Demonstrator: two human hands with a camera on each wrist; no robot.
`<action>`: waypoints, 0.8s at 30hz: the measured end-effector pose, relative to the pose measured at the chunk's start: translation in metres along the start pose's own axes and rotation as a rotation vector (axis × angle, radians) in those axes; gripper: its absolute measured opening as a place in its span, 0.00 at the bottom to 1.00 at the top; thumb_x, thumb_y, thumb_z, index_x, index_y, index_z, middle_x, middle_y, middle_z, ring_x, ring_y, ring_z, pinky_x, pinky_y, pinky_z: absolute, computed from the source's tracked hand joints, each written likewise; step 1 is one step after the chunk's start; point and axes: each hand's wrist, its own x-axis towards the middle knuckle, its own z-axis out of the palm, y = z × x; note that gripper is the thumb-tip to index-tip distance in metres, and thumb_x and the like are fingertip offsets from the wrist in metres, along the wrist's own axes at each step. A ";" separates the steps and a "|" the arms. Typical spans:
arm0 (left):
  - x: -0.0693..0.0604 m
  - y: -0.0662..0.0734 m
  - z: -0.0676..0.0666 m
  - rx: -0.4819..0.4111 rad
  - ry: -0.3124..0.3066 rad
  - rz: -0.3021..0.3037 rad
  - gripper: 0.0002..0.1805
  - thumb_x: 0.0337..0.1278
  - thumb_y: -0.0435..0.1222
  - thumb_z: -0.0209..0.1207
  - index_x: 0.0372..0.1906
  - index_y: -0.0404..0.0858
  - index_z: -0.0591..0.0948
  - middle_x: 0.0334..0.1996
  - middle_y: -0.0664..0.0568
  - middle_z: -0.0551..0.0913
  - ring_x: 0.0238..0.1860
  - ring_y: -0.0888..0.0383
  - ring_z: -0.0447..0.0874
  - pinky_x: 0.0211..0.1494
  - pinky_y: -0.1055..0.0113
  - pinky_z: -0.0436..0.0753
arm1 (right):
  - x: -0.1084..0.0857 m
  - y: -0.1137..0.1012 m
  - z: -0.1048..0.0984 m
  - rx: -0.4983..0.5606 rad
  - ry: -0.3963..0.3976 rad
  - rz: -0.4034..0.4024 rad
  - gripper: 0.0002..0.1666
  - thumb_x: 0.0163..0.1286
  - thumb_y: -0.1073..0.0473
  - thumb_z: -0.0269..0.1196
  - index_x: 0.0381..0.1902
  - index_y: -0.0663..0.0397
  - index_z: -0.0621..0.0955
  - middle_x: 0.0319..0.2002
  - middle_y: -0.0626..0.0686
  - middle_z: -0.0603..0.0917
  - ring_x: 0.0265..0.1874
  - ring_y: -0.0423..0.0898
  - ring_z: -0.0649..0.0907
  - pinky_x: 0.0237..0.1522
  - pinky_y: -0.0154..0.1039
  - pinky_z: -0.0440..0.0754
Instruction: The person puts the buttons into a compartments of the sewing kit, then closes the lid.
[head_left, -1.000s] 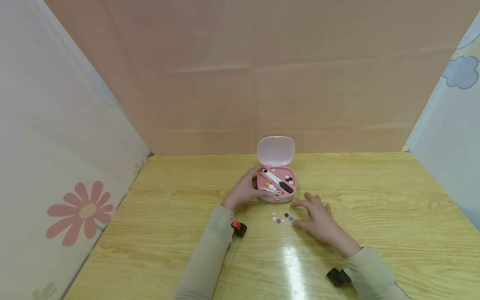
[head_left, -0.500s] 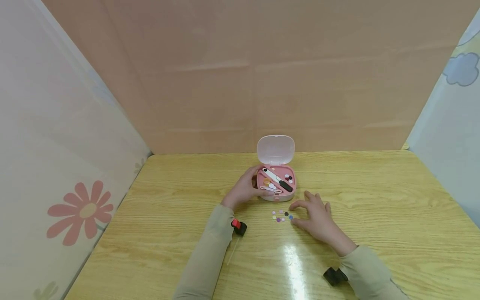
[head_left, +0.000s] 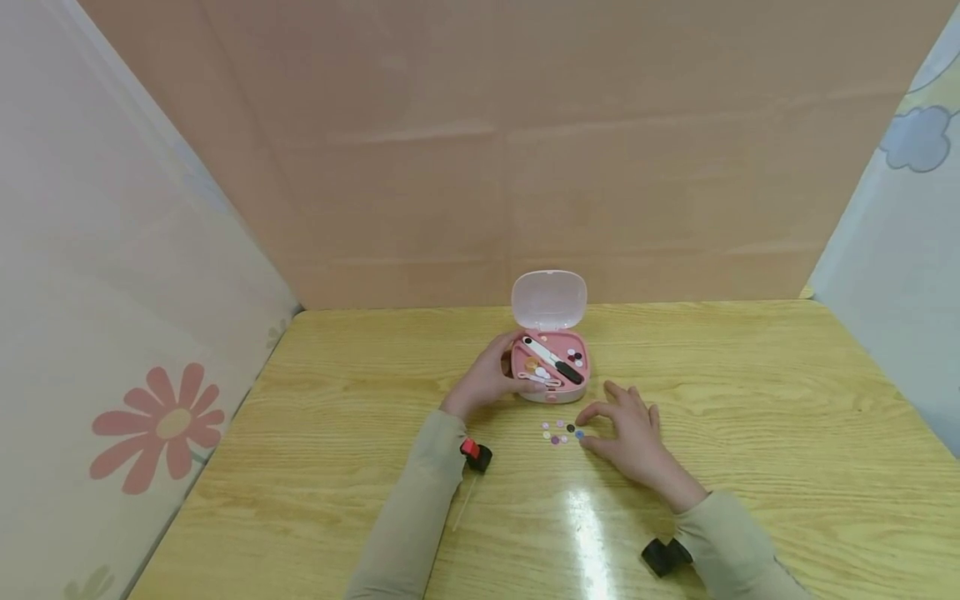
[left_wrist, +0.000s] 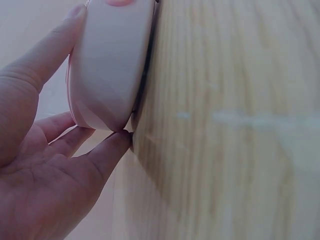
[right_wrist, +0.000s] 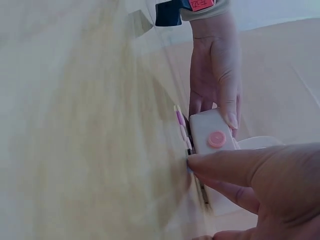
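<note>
A small pink-and-white sewing box stands on the table with its clear lid raised. My left hand grips its left side, thumb on the front rim; the left wrist view shows fingertips against the box's side. In front of the box several small buttons lie on the table, among them a black button and a blue button. My right hand is beside them, thumb tip at the blue button and index fingertip a little apart, near the black one.
Inside the box, a white-and-black tool lies diagonally. Several buttons fill one compartment; pale small items sit in another. A tan backdrop rises behind the table.
My right thumb and index finger have drawn slightly closer together around the blue button. The left hand keeps its hold on the box. The view shifts slightly.
</note>
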 end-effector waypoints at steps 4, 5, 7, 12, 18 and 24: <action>-0.004 0.009 -0.001 -0.009 0.004 0.012 0.48 0.41 0.38 0.75 0.71 0.46 0.63 0.59 0.55 0.70 0.53 0.58 0.74 0.58 0.63 0.74 | -0.001 0.003 0.002 0.034 0.021 0.003 0.08 0.55 0.60 0.71 0.30 0.42 0.83 0.67 0.73 0.58 0.66 0.77 0.46 0.59 0.75 0.33; -0.004 0.009 -0.001 -0.004 0.006 0.010 0.48 0.41 0.38 0.75 0.71 0.46 0.63 0.59 0.55 0.70 0.54 0.58 0.74 0.58 0.64 0.74 | -0.001 0.003 0.002 0.042 0.026 0.005 0.07 0.55 0.60 0.71 0.29 0.42 0.83 0.68 0.72 0.58 0.66 0.77 0.46 0.59 0.74 0.33; -0.004 0.009 -0.001 0.003 0.007 -0.001 0.49 0.41 0.39 0.75 0.71 0.47 0.62 0.59 0.55 0.69 0.54 0.59 0.74 0.58 0.65 0.74 | -0.002 0.003 0.003 0.055 0.034 0.011 0.07 0.56 0.60 0.71 0.28 0.43 0.83 0.68 0.72 0.58 0.66 0.76 0.46 0.60 0.73 0.32; -0.001 0.003 0.000 0.030 0.008 -0.025 0.50 0.41 0.40 0.75 0.72 0.49 0.61 0.60 0.57 0.68 0.55 0.60 0.73 0.58 0.69 0.74 | -0.001 0.004 0.006 0.063 0.061 0.029 0.06 0.55 0.60 0.72 0.26 0.43 0.83 0.68 0.70 0.58 0.67 0.75 0.46 0.60 0.72 0.31; -0.006 0.005 0.001 -0.007 -0.021 -0.001 0.49 0.41 0.37 0.75 0.71 0.47 0.62 0.60 0.56 0.69 0.55 0.58 0.74 0.59 0.66 0.73 | -0.003 0.004 0.009 0.062 0.057 0.062 0.07 0.54 0.59 0.72 0.25 0.43 0.83 0.68 0.70 0.58 0.67 0.74 0.46 0.60 0.72 0.30; -0.004 0.006 0.000 -0.025 -0.016 0.019 0.48 0.42 0.36 0.74 0.71 0.46 0.62 0.59 0.54 0.70 0.53 0.58 0.75 0.58 0.65 0.74 | 0.000 0.002 0.008 0.063 0.066 0.071 0.08 0.54 0.60 0.73 0.24 0.43 0.82 0.69 0.69 0.58 0.68 0.73 0.45 0.61 0.70 0.29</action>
